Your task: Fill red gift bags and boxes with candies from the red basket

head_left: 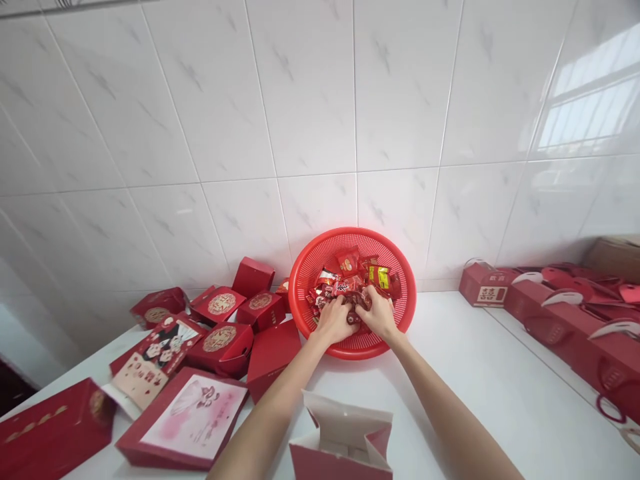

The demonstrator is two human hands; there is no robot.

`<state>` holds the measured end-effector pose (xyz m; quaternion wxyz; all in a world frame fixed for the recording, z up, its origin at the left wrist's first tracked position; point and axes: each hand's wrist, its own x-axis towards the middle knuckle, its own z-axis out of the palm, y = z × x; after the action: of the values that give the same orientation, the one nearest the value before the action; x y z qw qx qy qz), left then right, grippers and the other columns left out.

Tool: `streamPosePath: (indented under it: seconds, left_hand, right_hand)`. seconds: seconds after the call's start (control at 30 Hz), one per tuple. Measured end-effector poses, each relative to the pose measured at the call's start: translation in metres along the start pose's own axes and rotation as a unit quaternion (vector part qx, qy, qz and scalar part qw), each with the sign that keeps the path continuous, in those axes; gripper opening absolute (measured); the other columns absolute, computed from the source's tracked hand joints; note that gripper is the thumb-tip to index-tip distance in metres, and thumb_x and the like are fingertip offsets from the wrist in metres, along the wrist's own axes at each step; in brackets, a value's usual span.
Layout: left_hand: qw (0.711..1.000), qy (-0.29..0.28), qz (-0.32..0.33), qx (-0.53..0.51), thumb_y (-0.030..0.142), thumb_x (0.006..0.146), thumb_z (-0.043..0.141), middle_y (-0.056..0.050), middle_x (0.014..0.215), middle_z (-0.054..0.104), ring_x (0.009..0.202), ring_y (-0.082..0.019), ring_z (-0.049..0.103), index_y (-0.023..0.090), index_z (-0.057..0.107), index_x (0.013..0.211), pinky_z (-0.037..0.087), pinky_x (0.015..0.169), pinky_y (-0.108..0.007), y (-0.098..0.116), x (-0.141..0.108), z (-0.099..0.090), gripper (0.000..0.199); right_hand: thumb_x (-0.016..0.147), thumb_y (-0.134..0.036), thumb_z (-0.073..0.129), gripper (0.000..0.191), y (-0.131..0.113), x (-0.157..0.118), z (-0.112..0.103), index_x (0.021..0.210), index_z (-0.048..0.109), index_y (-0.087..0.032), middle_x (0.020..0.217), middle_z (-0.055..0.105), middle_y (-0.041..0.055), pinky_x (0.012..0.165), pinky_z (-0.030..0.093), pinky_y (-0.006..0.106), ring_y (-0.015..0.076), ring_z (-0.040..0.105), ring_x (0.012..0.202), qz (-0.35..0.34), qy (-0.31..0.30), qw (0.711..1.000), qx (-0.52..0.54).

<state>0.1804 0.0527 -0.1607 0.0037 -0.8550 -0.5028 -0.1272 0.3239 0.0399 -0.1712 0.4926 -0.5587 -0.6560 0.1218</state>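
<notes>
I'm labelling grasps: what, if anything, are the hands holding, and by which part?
Cannot be told: the left hand and right hand reach into the red basket, touching dark-red packets, but their grip is hidden.

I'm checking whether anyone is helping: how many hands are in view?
2: the left hand and right hand, side by side among small packets in the red basket.
</notes>
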Motion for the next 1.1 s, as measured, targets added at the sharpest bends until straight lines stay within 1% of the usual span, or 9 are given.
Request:
streamPosePath:
  seconds: [0.13, 0.23, 0.43, 0.57, 0.73, 0.8, 0.9, 1.0, 1.1]
  left_hand:
    - [1.000, 0.012, 0.002, -0.014, 0.038, 0.076, 0.069, -0.012, 0.115, 0.062, 0.102, -0.031, 0.065, 0.018, 0.071, 0.106, 0.050, 0.087, -0.039, -0.007, 0.005, 0.006, 0.036]
    - [0.999, -0.006, -0.002, -0.046, 0.036, 0.076, 0.068, -0.010, 0.112, 0.062, 0.101, -0.030, 0.065, 0.020, 0.071, 0.104, 0.051, 0.085, -0.038, -0.009, 0.000, 0.004, 0.032]
    - [0.993, -0.029, -0.014, -0.112, 0.028, 0.071, 0.072, -0.012, 0.120, 0.062, 0.112, -0.033, 0.061, 0.020, 0.068, 0.117, 0.048, 0.095, -0.041, -0.003, -0.013, -0.010, 0.046]
    - [0.985, -0.014, 0.005, -0.173, 0.028, 0.074, 0.071, -0.010, 0.119, 0.064, 0.112, -0.031, 0.062, 0.021, 0.069, 0.114, 0.048, 0.096, -0.040, -0.001, -0.017, -0.014, 0.041]
    - [0.977, 0.035, -0.002, -0.210, 0.019, 0.075, 0.068, -0.010, 0.113, 0.067, 0.107, -0.028, 0.063, 0.019, 0.071, 0.108, 0.049, 0.095, -0.039, -0.005, -0.017, -0.004, 0.033]
    - [0.972, 0.076, -0.017, -0.219, 0.014, 0.074, 0.067, -0.009, 0.108, 0.069, 0.102, -0.026, 0.065, 0.018, 0.072, 0.102, 0.049, 0.093, -0.039, -0.006, -0.014, 0.002, 0.028]
    - [0.960, 0.146, -0.057, -0.231, 0.010, 0.075, 0.065, -0.007, 0.099, 0.070, 0.095, -0.023, 0.065, 0.019, 0.073, 0.090, 0.050, 0.090, -0.037, -0.006, -0.010, 0.007, 0.019]
    - [0.950, 0.188, -0.086, -0.234, 0.009, 0.075, 0.065, -0.006, 0.093, 0.068, 0.089, -0.021, 0.065, 0.019, 0.071, 0.083, 0.051, 0.084, -0.034, -0.006, -0.006, 0.010, 0.014]
    - [0.946, 0.210, -0.084, -0.232, 0.010, 0.075, 0.064, -0.005, 0.092, 0.068, 0.083, -0.020, 0.065, 0.019, 0.071, 0.081, 0.052, 0.079, -0.033, -0.007, -0.005, 0.010, 0.012]
  right_hand:
    - [0.067, -0.030, 0.056, 0.018, 0.010, 0.002, 0.005, 0.077, 0.043, -0.025, 0.073, 0.060, -0.0017, 0.069, 0.041, 0.031, 0.0205, 0.058, 0.071, 0.005, 0.009, 0.998, 0.059]
    - [0.067, -0.034, 0.063, 0.022, 0.009, 0.004, 0.002, 0.078, 0.047, -0.024, 0.072, 0.060, -0.0024, 0.070, 0.045, 0.033, 0.0198, 0.058, 0.070, 0.044, 0.021, 0.983, 0.177]
    - [0.059, -0.030, 0.077, 0.033, -0.006, 0.007, -0.011, 0.087, 0.062, -0.020, 0.080, 0.069, 0.0011, 0.074, 0.052, 0.033, 0.0193, 0.064, 0.075, 0.160, 0.022, 0.863, 0.478]
    - [0.053, -0.024, 0.081, 0.027, -0.007, 0.005, -0.016, 0.075, 0.066, -0.018, 0.074, 0.069, 0.0001, 0.065, 0.051, 0.026, 0.0151, 0.062, 0.068, 0.219, 0.017, 0.805, 0.552]
    - [0.059, -0.018, 0.074, 0.017, -0.010, -0.003, -0.027, 0.073, 0.065, -0.017, 0.071, 0.069, -0.0006, 0.055, 0.050, 0.021, 0.0111, 0.061, 0.062, 0.337, -0.016, 0.745, 0.576]
    - [0.062, -0.016, 0.071, 0.014, -0.011, -0.006, -0.033, 0.076, 0.066, -0.017, 0.069, 0.068, -0.0004, 0.050, 0.048, 0.021, 0.0111, 0.060, 0.060, 0.394, -0.053, 0.748, 0.532]
    - [0.062, -0.016, 0.070, 0.013, -0.014, -0.011, -0.041, 0.074, 0.066, -0.017, 0.064, 0.066, 0.0003, 0.048, 0.049, 0.023, 0.0127, 0.059, 0.058, 0.425, -0.131, 0.792, 0.418]
    - [0.057, -0.016, 0.071, 0.012, -0.016, -0.014, -0.047, 0.067, 0.065, -0.016, 0.061, 0.066, 0.0018, 0.049, 0.051, 0.025, 0.0145, 0.059, 0.057, 0.385, -0.239, 0.841, 0.295]
    - [0.053, -0.016, 0.073, 0.012, -0.016, -0.016, -0.052, 0.060, 0.063, -0.017, 0.057, 0.063, -0.0002, 0.046, 0.047, 0.022, 0.0130, 0.057, 0.054, 0.321, -0.299, 0.873, 0.212]
